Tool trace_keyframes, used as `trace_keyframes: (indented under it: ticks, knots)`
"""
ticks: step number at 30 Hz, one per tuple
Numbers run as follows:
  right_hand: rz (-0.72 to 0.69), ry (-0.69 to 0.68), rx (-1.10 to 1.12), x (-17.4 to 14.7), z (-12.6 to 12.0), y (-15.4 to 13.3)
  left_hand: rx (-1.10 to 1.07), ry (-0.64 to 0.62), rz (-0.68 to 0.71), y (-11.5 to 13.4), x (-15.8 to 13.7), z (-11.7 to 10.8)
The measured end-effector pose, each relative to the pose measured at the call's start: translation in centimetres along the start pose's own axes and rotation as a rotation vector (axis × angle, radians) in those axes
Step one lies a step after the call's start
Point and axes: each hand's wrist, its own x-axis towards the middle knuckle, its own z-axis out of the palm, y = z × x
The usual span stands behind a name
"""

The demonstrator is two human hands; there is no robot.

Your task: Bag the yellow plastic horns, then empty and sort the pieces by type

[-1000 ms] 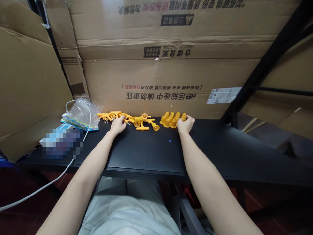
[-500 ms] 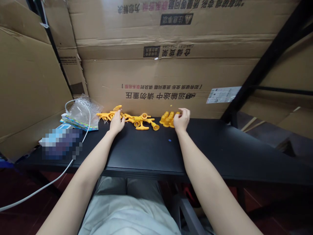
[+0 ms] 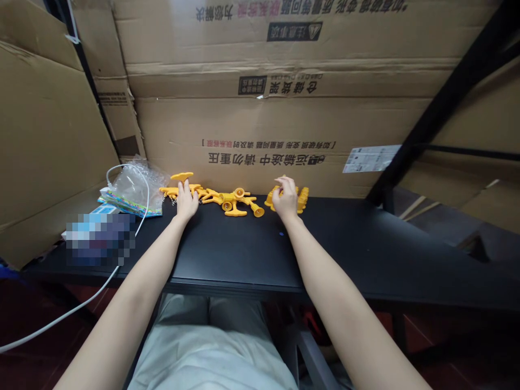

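Observation:
My left hand (image 3: 187, 201) is closed on a yellow plastic piece (image 3: 181, 176) with a flat, curved bar, which sticks up at my fingertips. Behind and beside this hand lies a pile of yellow branching parts (image 3: 203, 194), some with small metal springs or chains. To its right are yellow parts with cup-shaped ends (image 3: 226, 206) and another bar-ended piece (image 3: 235, 213). My right hand (image 3: 286, 200) has its fingers curled in among a cluster of small yellow cups (image 3: 303, 199). Whatever its fingertips hold, if anything, is hidden.
A black tabletop (image 3: 244, 254) runs against a tall cardboard sheet (image 3: 260, 119). At the left lie a clear plastic bag (image 3: 136, 181), a blurred-out box (image 3: 101, 238) and a white cable (image 3: 97, 295). A small blue disc (image 3: 281, 234) rests before my right hand.
My left hand has moved slightly left, carrying the yellow piece along. My right hand has shifted left from the right side of the yellow cups to over their middle.

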Motion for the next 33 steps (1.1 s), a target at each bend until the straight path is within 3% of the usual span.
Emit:
trace_keyframes:
  ticks: [10,16,20,26,30,33]
  knots:
    - [-0.129,-0.121,0.061,-0.8,0.8,-1.7,0.266,-0.279,-0.058,0.6,2.1,2.1]
    - [-0.173,-0.265,0.055,-1.2,1.3,-2.6,0.326,-0.420,-0.093,1.1,4.0,2.7]
    - [-0.142,-0.409,-0.012,-1.6,1.8,-2.5,0.367,-0.410,-0.211,1.6,5.0,2.6]
    - [0.003,-0.692,-0.144,-2.2,2.5,-2.4,0.407,-0.344,-0.209,2.2,5.7,2.3]
    - [0.043,-0.742,-0.146,-2.2,2.5,-2.5,0.384,-0.296,-0.269,3.0,6.5,2.0]
    - [0.028,-0.731,-0.135,-2.2,2.6,-2.4,0.375,-0.259,-0.226,4.0,6.8,1.9]
